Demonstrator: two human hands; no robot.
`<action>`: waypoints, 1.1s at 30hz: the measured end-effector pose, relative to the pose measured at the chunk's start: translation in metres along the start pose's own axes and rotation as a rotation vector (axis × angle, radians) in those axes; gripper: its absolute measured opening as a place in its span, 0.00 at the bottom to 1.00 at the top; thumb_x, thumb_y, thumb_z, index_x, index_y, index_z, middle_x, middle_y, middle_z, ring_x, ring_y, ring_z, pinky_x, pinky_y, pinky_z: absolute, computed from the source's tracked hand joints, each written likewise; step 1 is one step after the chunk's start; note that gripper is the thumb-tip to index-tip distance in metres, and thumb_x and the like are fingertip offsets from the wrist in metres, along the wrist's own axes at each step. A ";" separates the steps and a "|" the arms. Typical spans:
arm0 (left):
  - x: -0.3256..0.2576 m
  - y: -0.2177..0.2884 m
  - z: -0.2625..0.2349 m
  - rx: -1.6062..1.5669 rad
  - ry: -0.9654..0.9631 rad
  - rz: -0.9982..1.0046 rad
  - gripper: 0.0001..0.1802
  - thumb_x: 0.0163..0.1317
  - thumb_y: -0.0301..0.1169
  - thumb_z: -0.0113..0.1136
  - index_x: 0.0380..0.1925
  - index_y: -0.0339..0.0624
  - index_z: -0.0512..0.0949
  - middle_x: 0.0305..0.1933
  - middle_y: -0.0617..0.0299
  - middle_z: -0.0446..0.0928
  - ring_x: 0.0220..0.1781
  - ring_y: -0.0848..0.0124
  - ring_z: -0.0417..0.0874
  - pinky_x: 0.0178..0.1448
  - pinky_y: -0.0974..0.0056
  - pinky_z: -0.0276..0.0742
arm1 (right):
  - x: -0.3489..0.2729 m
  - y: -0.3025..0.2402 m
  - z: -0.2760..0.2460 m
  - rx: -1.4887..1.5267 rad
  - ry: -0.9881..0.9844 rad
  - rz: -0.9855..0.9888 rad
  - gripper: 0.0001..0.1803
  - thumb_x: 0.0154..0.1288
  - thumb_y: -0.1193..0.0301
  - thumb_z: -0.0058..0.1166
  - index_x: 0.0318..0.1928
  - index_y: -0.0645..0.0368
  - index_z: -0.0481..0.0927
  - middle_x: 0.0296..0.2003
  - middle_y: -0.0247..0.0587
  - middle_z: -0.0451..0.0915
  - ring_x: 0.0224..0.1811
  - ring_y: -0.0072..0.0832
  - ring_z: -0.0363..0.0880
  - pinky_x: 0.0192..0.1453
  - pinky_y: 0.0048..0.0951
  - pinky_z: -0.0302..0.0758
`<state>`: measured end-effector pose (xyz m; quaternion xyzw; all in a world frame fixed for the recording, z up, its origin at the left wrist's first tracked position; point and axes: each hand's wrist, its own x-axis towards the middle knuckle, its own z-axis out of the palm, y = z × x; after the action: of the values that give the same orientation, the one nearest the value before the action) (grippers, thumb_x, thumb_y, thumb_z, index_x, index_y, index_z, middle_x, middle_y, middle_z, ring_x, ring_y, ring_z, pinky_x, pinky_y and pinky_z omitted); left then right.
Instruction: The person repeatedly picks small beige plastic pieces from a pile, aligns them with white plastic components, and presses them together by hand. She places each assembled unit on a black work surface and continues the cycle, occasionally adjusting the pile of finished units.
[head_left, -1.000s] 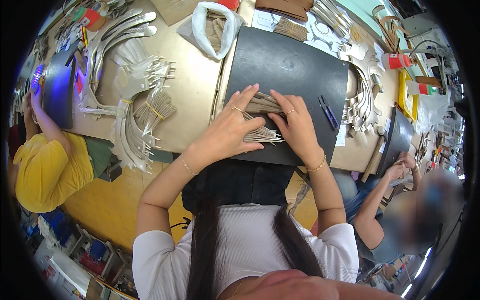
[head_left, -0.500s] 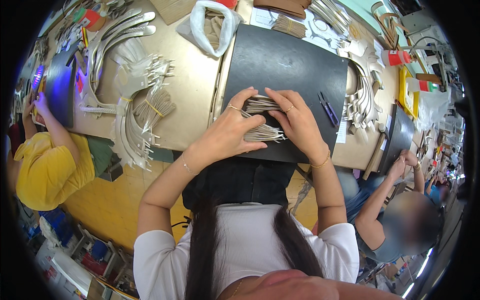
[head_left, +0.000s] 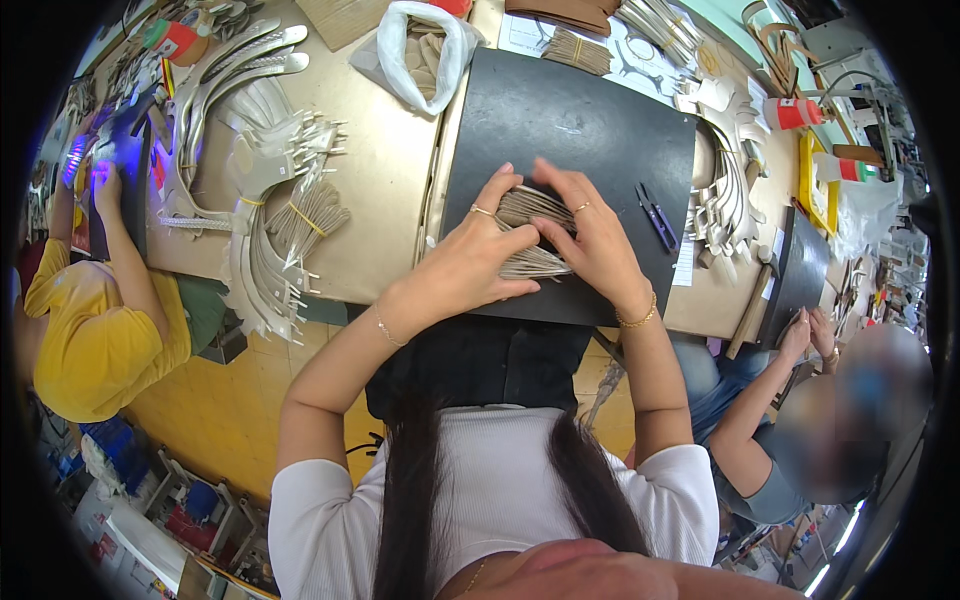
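Note:
Over a black work mat (head_left: 570, 110), my left hand (head_left: 468, 250) and my right hand (head_left: 597, 238) hold a stack of thin, grey-brown strips (head_left: 527, 206) between them. The fingers of my left hand close on the stack's left side, its thumb lying across the strips. From the right, my right thumb presses on the stack while the fingers curve round its far end. Part of the stack is hidden under both hands. Purple-handled thread snips (head_left: 657, 217) lie on the mat to the right of my right hand.
Left of the mat lie fanned pale strap pieces (head_left: 265, 165) and a banded bundle (head_left: 312, 215). A plastic bag of beige pieces (head_left: 425, 60) stands at the far edge. More strap pieces (head_left: 728, 190) and a hammer (head_left: 752, 300) lie to the right. Co-workers sit on both sides.
The stack has turned in my hands and shows more of its brown faces. My right fingers have lifted slightly at the far end. The left co-worker's hands moved farther over their mat.

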<state>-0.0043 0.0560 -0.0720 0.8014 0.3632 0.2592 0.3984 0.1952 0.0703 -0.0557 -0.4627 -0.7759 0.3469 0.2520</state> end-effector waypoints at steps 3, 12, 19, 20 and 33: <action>-0.002 0.005 -0.002 0.002 -0.012 -0.022 0.25 0.45 0.33 0.78 0.40 0.40 0.75 0.71 0.35 0.50 0.74 0.35 0.54 0.71 0.47 0.65 | 0.000 -0.004 -0.009 -0.249 -0.065 -0.068 0.31 0.60 0.74 0.60 0.64 0.58 0.70 0.49 0.40 0.78 0.53 0.37 0.75 0.57 0.36 0.70; -0.009 0.001 -0.002 0.029 -0.015 -0.035 0.22 0.46 0.33 0.77 0.39 0.41 0.76 0.77 0.38 0.38 0.69 0.38 0.64 0.63 0.49 0.72 | 0.003 -0.013 -0.011 -0.565 -0.175 -0.194 0.30 0.62 0.70 0.58 0.65 0.58 0.68 0.52 0.36 0.77 0.55 0.33 0.73 0.59 0.37 0.67; -0.012 -0.002 0.002 0.025 0.027 -0.034 0.24 0.47 0.34 0.77 0.42 0.41 0.77 0.77 0.39 0.41 0.68 0.40 0.66 0.63 0.51 0.73 | 0.007 -0.006 -0.013 -0.369 -0.151 -0.108 0.29 0.57 0.75 0.62 0.61 0.59 0.72 0.51 0.41 0.75 0.52 0.38 0.75 0.55 0.35 0.71; -0.013 -0.003 0.002 0.068 0.111 -0.046 0.24 0.46 0.34 0.77 0.42 0.41 0.77 0.75 0.40 0.46 0.66 0.42 0.68 0.63 0.52 0.73 | 0.005 -0.004 -0.016 -0.295 -0.043 -0.045 0.28 0.57 0.76 0.62 0.60 0.60 0.72 0.51 0.42 0.76 0.52 0.37 0.75 0.56 0.35 0.72; 0.003 0.009 -0.008 -0.261 0.360 -0.353 0.29 0.52 0.38 0.74 0.52 0.39 0.76 0.46 0.53 0.74 0.47 0.57 0.79 0.52 0.58 0.74 | -0.048 -0.021 0.014 1.536 0.125 0.438 0.29 0.60 0.79 0.62 0.60 0.58 0.65 0.53 0.37 0.74 0.58 0.25 0.73 0.65 0.34 0.71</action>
<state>-0.0043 0.0582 -0.0600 0.6085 0.5258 0.3686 0.4662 0.1947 0.0163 -0.0514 -0.3204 -0.1962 0.7992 0.4692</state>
